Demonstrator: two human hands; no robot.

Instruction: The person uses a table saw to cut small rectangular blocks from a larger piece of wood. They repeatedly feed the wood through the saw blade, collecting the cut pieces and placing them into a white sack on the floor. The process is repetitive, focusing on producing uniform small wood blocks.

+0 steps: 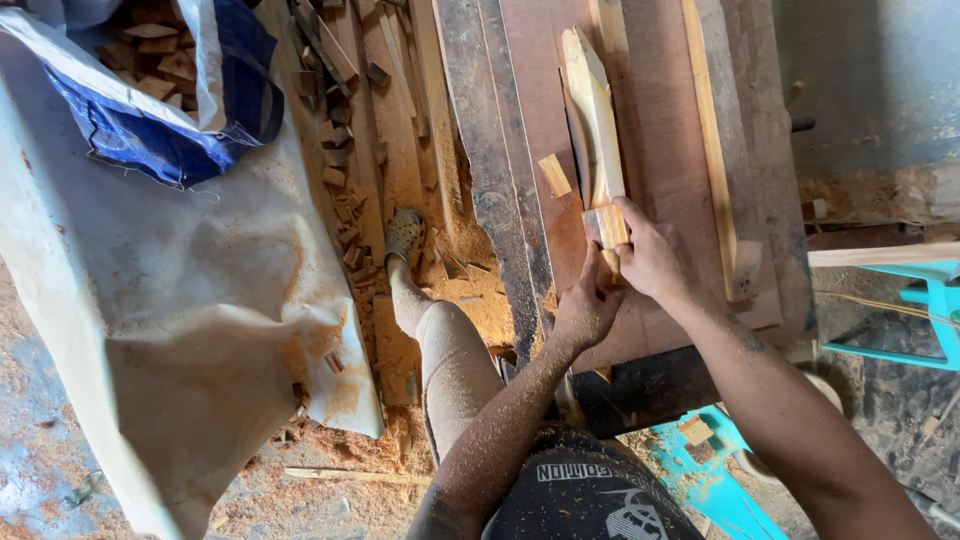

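Both hands, left hand (588,305) and right hand (650,255), are clamping the pale wood piece (597,130) at its near end, so keeping fingers behind the grip seems wise.

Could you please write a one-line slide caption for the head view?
Both hands, left hand and right hand, grip a pale shaped wooden piece on a sawdust-covered workbench.

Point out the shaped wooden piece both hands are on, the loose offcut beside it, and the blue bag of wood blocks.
shaped wooden piece (596,120): head view, middle of its pale blade.
loose offcut (555,175): head view, centre of its flat face.
blue bag (140,135): head view, blue outer wall under the blocks.
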